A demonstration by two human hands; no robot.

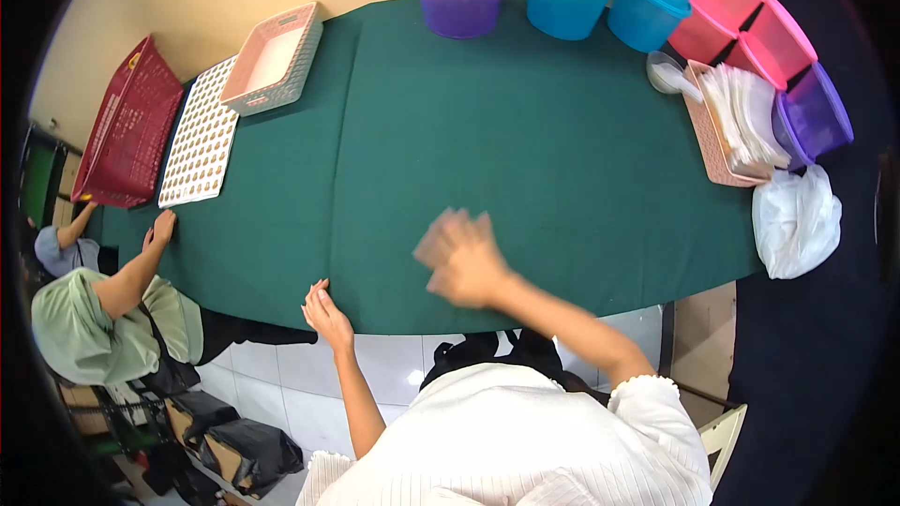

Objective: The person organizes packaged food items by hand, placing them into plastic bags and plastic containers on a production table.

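Observation:
My right hand [464, 258] is over the green tablecloth [450, 150], smeared by motion. Its fingers look spread, and nothing shows in it. At the table's front edge my left hand [328, 314] rests with its fingers stretched out and slightly curled, holding nothing. The cloth is the nearest thing to both hands. To the left, a co-worker in a light green top [112, 328] has their hands at the table's edge by a white sheet with rows of small brown prints [202, 141].
A dark red basket [131, 131] and a pink basket [277, 56] stand at the left. Purple [459, 0], blue [572, 5] and pink tubs [773, 42] line the back right. A scoop [667, 75], a stack of clear bags [741, 117] and a white plastic bag [795, 222] lie right.

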